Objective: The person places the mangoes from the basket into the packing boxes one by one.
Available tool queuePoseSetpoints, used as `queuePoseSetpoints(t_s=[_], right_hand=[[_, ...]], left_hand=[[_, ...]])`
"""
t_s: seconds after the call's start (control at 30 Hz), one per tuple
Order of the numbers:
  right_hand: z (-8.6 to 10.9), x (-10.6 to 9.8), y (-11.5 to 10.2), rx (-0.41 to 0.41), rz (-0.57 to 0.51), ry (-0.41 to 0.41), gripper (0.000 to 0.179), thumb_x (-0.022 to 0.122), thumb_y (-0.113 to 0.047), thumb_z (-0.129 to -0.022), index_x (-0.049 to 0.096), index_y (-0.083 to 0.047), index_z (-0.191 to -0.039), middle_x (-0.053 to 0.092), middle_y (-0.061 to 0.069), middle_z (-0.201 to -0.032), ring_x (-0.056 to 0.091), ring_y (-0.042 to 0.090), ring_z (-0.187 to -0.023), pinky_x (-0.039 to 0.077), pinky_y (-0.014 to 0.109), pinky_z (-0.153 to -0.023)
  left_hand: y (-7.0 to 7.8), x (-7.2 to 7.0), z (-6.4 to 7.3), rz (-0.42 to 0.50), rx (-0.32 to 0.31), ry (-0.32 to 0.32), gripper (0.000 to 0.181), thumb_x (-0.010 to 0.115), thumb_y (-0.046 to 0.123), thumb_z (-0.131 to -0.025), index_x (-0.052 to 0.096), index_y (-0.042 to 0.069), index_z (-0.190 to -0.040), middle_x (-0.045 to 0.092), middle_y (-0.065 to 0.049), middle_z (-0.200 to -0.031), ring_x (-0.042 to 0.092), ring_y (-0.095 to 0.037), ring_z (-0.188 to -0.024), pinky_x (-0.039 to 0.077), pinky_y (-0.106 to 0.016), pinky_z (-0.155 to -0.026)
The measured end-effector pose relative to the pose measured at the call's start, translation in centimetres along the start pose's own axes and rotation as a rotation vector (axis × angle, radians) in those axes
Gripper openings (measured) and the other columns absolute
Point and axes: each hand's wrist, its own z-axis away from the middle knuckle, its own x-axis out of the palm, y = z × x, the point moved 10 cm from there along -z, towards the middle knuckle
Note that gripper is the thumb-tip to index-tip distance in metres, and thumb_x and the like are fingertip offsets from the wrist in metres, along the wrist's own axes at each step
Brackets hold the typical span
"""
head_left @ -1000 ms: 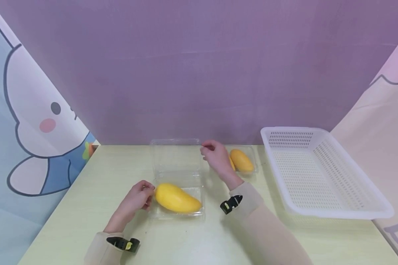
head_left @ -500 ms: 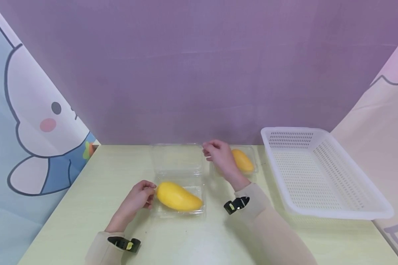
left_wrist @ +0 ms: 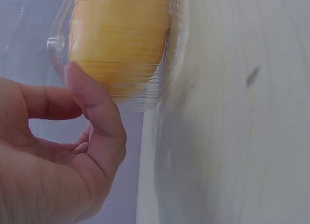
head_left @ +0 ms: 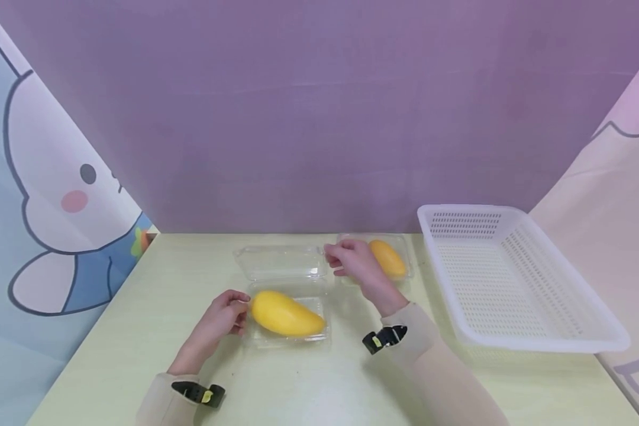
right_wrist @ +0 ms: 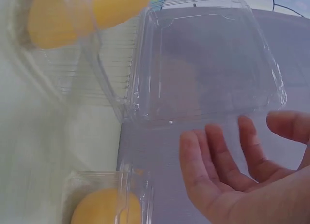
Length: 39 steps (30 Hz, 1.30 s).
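A yellow mango [head_left: 286, 315] lies in the base of a clear plastic clamshell box [head_left: 319, 338] on the table. Its hinged lid [head_left: 284, 263] stands raised behind the mango, tilted toward me. At the box's left side, my left hand [head_left: 225, 316] pinches the edge between thumb and finger; the left wrist view shows the fingertips at the clear wall [left_wrist: 58, 47]. My right hand [head_left: 354, 266] is at the lid's right edge. In the right wrist view its fingers are spread and slightly bent, with fingertips along the lid's edge [right_wrist: 213, 116]; firm contact is unclear.
Behind my right hand stands another clear plastic box [head_left: 409, 260] with a mango [head_left: 387, 259] inside, partly covered by that hand. A white perforated plastic basket [head_left: 532, 342] sits at the right of the table. A purple backdrop [head_left: 319, 118] rises at the table's far edge.
The lid has tipped from near upright toward me, its top edge lower in the head view. My right hand has come down slightly with it. My left hand stays at the box's left side.
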Motion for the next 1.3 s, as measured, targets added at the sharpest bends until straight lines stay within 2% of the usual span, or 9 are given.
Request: queuePoseSetpoints(t_s=[0.13,0.33,0.43,0.57,0.7,0.83,1.0,1.2,1.3], right_hand=[[0.3,0.0,0.8,0.034,0.011,-0.024,0.023,0.065,-0.023,-0.097,0.065,0.000,-0.101,0.066,0.014,-0.096,0.064,0.030,-0.091,0.059,0.038,-0.082],[0.9,0.2,2.1,0.063,0.047,-0.079,0.033,0.063,-0.026,-0.097,0.064,0.003,-0.113,0.065,0.021,-0.106,0.065,0.034,-0.096,0.059,0.043,-0.086],[1.2,0.2,2.9,0.087,0.057,-0.100,0.036,0.063,-0.027,-0.097,0.063,0.003,-0.117,0.064,0.023,-0.109,0.065,0.036,-0.098,0.058,0.043,-0.086],[1.6,0.5,4.0,0.113,0.045,-0.132,0.038,0.063,-0.028,-0.097,0.063,0.003,-0.118,0.064,0.023,-0.111,0.065,0.039,-0.102,0.058,0.043,-0.087],[1.9,0.7,5.1,0.125,0.029,-0.157,0.040,0.064,-0.028,-0.096,0.062,0.004,-0.120,0.063,0.024,-0.112,0.064,0.040,-0.105,0.058,0.044,-0.087],[2.2,0.9,6.1,0.137,0.014,-0.164,0.042,0.065,-0.029,-0.096,0.061,0.004,-0.121,0.063,0.025,-0.113,0.065,0.041,-0.104,0.058,0.044,-0.085],[2.6,1.2,6.9,0.145,-0.022,-0.185,0.045,0.066,-0.028,-0.095,0.058,0.007,-0.123,0.062,0.026,-0.112,0.064,0.041,-0.103,0.058,0.048,-0.087],[2.9,1.9,7.7,0.126,-0.061,-0.246,0.042,0.064,-0.022,-0.096,0.059,0.011,-0.121,0.065,0.025,-0.107,0.067,0.039,-0.098,0.058,0.048,-0.088],[2.9,2.2,8.0,0.110,-0.090,-0.272,0.039,0.062,-0.018,-0.095,0.059,0.012,-0.119,0.066,0.022,-0.103,0.068,0.034,-0.093,0.058,0.048,-0.088]], left_hand=[[0.0,0.1,0.1,0.019,-0.004,-0.015,0.027,0.046,0.010,-0.101,0.050,-0.006,-0.123,0.053,-0.011,-0.087,0.053,-0.021,-0.068,0.052,-0.032,-0.060],[0.1,0.0,0.2,0.111,-0.041,-0.042,0.032,0.039,0.012,-0.101,0.050,-0.007,-0.124,0.054,-0.009,-0.085,0.054,-0.020,-0.067,0.053,-0.032,-0.062],[0.1,0.0,0.2,0.161,-0.057,-0.057,0.037,0.037,0.023,-0.105,0.050,-0.007,-0.124,0.055,-0.008,-0.084,0.054,-0.019,-0.066,0.053,-0.032,-0.062],[0.1,-0.2,0.2,0.204,-0.072,-0.072,0.053,0.032,0.042,-0.109,0.051,-0.006,-0.122,0.056,-0.006,-0.083,0.055,-0.017,-0.066,0.054,-0.032,-0.061],[0.0,-0.2,0.2,0.222,-0.075,-0.090,0.066,0.030,0.055,-0.107,0.051,-0.005,-0.122,0.056,-0.005,-0.081,0.055,-0.017,-0.065,0.055,-0.032,-0.061],[0.0,-0.2,0.2,0.240,-0.081,-0.095,0.072,0.034,0.064,-0.103,0.052,-0.004,-0.120,0.057,-0.007,-0.083,0.056,-0.018,-0.066,0.056,-0.032,-0.062],[-0.1,-0.2,0.2,0.248,-0.086,-0.101,0.062,0.043,0.059,-0.102,0.051,0.000,-0.117,0.057,-0.008,-0.085,0.057,-0.019,-0.068,0.056,-0.032,-0.064],[-0.1,-0.1,0.2,0.233,-0.086,-0.110,0.054,0.045,0.044,-0.104,0.049,-0.004,-0.128,0.058,-0.008,-0.087,0.057,-0.018,-0.069,0.056,-0.032,-0.065],[0.0,0.0,0.3,0.226,-0.074,-0.114,0.048,0.045,0.037,-0.104,0.049,-0.005,-0.128,0.059,-0.006,-0.083,0.057,-0.017,-0.068,0.056,-0.032,-0.064]])
